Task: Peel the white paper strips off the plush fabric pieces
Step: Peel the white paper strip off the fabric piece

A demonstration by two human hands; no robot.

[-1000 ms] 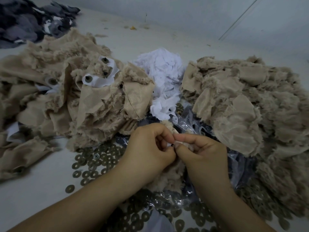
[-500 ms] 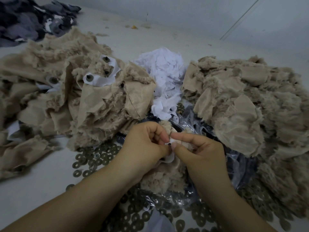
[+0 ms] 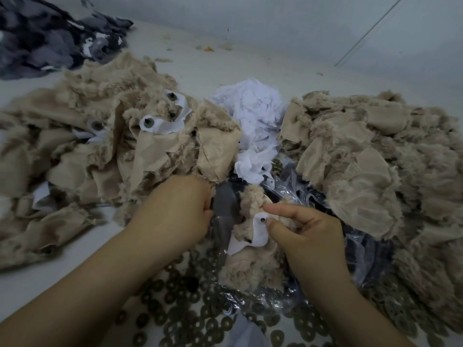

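Observation:
A small beige plush piece lies in front of me on a clear plastic bag. A white paper strip with a dark stud through it sits on the piece. My right hand pinches the piece at the strip, thumb on the paper and forefinger stretched over the fluffy top. My left hand is apart from the piece, at the edge of the left plush pile. Its fingers are curled away from me, so what they hold, if anything, is hidden.
The left pile holds pieces with white strips on them. A second beige pile fills the right. Loose white paper is heaped between them. Several dark washers lie near me. Dark grey fabric sits far left.
My left hand has let go of the piece and drawn away to the left. My right hand keeps the piece, and the white strip now shows plainly.

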